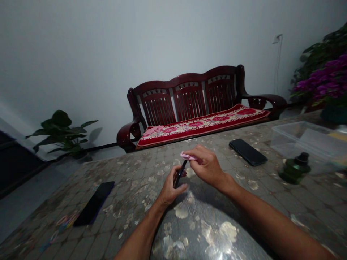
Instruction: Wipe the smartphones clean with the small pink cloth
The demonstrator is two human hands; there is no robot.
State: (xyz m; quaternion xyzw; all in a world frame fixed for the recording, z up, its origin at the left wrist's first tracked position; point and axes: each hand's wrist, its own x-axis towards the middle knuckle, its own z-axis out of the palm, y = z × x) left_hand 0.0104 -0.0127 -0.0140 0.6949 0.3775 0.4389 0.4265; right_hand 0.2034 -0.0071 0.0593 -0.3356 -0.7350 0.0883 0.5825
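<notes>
A dark smartphone (180, 175) is held on edge above the table by my left hand (170, 186), its fingers on the far side and thumb on the near side. My right hand (206, 163) pinches a folded pink cloth (187, 156), which touches the phone's upper end. Most of the phone's face is turned away, so its screen cannot be made out. To the right of my right hand lies another black phone (248, 151), flat on the table. A third phone (94, 203), with a purple-blue edge, lies to the left of my left hand.
The table (135, 224) has a patterned cover. At right stand a green bottle with a black cap (295, 169) and a clear plastic box (287, 135). Colourful small loops (65, 221) lie at left. Beyond is a wooden bench (187, 94) with a red cushion.
</notes>
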